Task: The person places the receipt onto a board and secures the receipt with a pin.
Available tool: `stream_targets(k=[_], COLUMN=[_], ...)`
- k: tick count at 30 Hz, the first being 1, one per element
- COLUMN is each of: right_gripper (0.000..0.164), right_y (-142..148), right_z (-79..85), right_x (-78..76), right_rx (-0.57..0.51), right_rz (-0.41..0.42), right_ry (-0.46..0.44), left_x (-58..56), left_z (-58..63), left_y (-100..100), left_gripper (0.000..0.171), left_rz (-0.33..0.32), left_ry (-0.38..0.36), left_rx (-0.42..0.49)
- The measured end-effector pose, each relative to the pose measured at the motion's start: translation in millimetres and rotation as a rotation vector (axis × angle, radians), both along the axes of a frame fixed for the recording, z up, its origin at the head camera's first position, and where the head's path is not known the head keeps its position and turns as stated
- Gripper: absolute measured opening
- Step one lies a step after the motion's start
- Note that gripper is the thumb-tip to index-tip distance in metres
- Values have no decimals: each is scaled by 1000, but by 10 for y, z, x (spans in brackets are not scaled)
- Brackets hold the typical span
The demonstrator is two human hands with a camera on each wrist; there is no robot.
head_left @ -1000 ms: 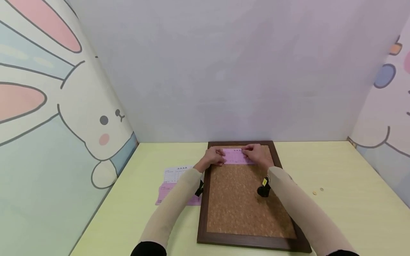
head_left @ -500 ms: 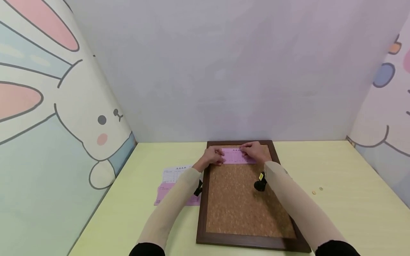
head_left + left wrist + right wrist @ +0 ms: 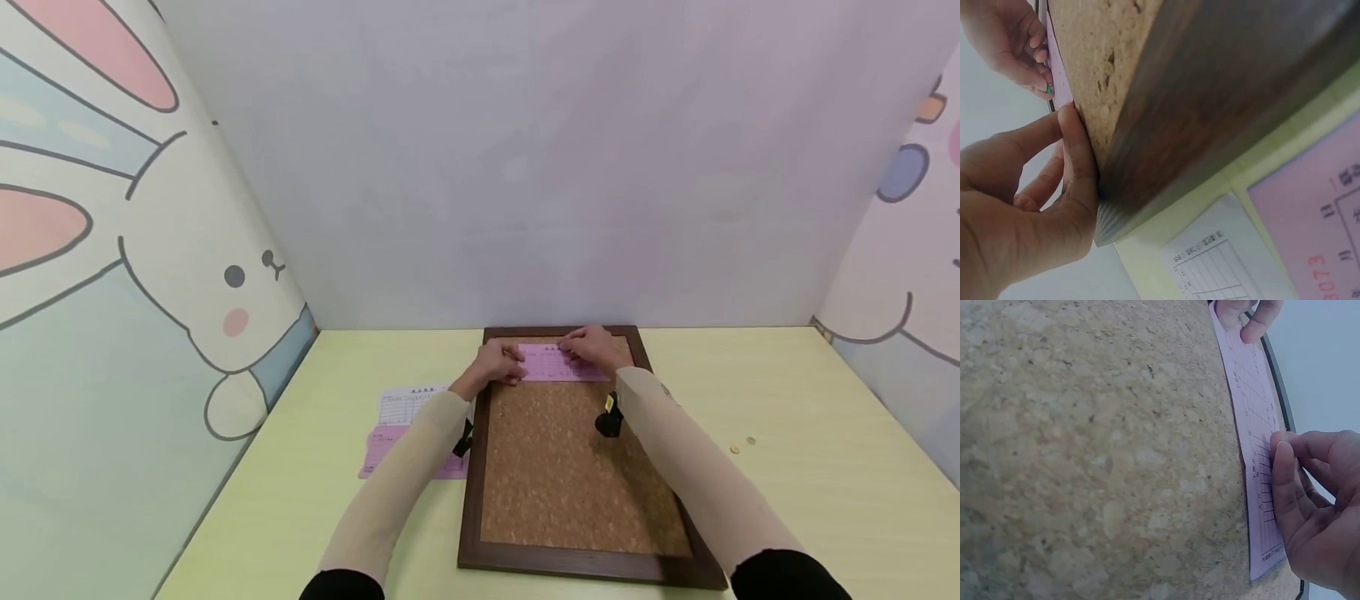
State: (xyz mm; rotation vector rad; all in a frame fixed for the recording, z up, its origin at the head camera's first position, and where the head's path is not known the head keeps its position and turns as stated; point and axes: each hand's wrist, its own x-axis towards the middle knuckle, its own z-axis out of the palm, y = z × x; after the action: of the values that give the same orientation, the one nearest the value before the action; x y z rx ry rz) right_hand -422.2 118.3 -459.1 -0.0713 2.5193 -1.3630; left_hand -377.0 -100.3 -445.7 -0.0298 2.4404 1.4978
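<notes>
A pink printed slip point(image 3: 543, 363) lies across the top of a cork board point(image 3: 570, 475) with a dark wooden frame. At the slip's left end, my left hand point(image 3: 497, 363) pinches its edge between thumb and index finger, as the left wrist view shows. My right hand point(image 3: 594, 348) is at the slip's upper edge, right of its middle. Its thumb and index finger point(image 3: 1285, 439) meet there, and in the left wrist view a small green push pin point(image 3: 1049, 89) shows at these fingertips. The pin's point is hidden.
Left of the board, partly under my left forearm, lie a white printed form point(image 3: 405, 406) and another pink slip point(image 3: 382, 446). Two tiny round pieces, one of them a golden disc point(image 3: 735, 449), lie on the table right of the board. A wall point(image 3: 555, 167) rises behind.
My right hand has shifted a little left and up along the slip's upper edge, uncovering more of its right end. The left hand stays at the left end.
</notes>
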Motion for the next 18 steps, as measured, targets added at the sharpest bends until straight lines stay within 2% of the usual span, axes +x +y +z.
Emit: stream_targets(k=[7,12,18], right_gripper=[29,28,29], right_y=[5,-40,-62], right_z=[5,48,70], right_x=[-16,44,73], right_rx=[-13,21,49], right_rz=[42,10,-9], right_ry=[-2,13,38], left_x=[-27,0,-5], left_z=[-24,-17,-9], left_y=[-9,-5,-2], left_gripper=[15,23,24], left_rz=[6,8,16], left_ry=[-32,-35,-21], left_rx=[31,44,39])
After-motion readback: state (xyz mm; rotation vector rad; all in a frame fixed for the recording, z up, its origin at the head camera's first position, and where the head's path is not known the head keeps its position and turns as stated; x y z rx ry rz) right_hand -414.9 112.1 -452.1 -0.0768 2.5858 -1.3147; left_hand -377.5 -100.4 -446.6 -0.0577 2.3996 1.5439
